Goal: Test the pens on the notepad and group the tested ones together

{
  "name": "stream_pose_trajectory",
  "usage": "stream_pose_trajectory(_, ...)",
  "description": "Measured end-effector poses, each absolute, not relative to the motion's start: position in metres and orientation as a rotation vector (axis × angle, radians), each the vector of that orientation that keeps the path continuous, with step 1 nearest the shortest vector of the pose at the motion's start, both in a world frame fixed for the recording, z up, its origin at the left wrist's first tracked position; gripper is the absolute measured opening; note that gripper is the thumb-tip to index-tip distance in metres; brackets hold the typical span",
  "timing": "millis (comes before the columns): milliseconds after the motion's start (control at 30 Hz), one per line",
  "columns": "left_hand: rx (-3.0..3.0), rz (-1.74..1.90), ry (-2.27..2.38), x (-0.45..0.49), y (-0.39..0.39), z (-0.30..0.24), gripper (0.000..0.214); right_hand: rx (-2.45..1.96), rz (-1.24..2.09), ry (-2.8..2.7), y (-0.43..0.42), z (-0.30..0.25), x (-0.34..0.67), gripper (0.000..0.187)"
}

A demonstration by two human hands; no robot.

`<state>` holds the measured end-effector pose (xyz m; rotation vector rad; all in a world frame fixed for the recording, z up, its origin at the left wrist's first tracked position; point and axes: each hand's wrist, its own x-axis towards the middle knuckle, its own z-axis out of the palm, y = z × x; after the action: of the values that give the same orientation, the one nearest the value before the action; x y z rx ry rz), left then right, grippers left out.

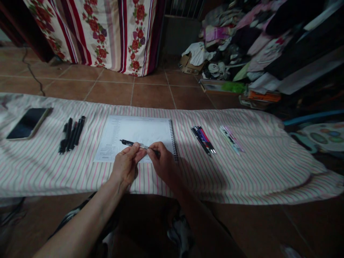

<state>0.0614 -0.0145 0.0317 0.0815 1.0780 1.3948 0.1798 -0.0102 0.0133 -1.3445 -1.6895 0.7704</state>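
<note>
Both my hands hold one black pen [131, 144] level over a spiral notebook [139, 134]. My left hand [125, 165] pinches the pen's middle between thumb and fingers. My right hand [163, 163] grips the pen's right end, fingers closed. The pen's dark tip points left, past my left hand. The notebook lies open on a striped cloth [242, 168], its spiral along the right side.
A phone [27, 123] lies at the far left, with several black pens [72, 134] beside it. Right of the notebook lie coloured pens [203, 139] and pale pens [231, 139]. Behind are tiled floor, a floral fabric [107, 32] and a pile of clothes [242, 39].
</note>
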Motion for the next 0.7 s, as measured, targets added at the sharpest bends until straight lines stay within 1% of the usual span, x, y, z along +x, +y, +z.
stream_pose_trajectory(167, 0.093, 1.406, 1.069, 0.0633, -0.0185, 0.0303, 0.027, -1.488, 0.684, -1.641, -0.0113, 0.0134, 0.1760, 0.027)
stream_pose_trajectory(267, 0.099, 1.393, 1.079, 0.0642, -0.0194, 0.0309, 0.024, -1.540, 0.708, -1.615, -0.0093, 0.0155, 0.1755, 0.036)
stream_pose_trajectory(367, 0.096, 1.390, 1.098, 0.0639, -0.0185, 0.0327, 0.023, -1.532, 0.808, -1.564, -0.0062, 0.0167, 0.1765, 0.030)
stream_pose_trajectory(533, 0.076, 1.393, 1.135, 0.0618, -0.0153, 0.0365, 0.026, -1.369, 0.961, -1.638, -0.0045, 0.0147, 0.1789, 0.017)
stream_pose_trajectory(700, 0.074, 1.363, 1.173, 0.0604, -0.0132, 0.0371, 0.028, -1.309, 0.887, -1.694, -0.0074, 0.0151, 0.1804, 0.009)
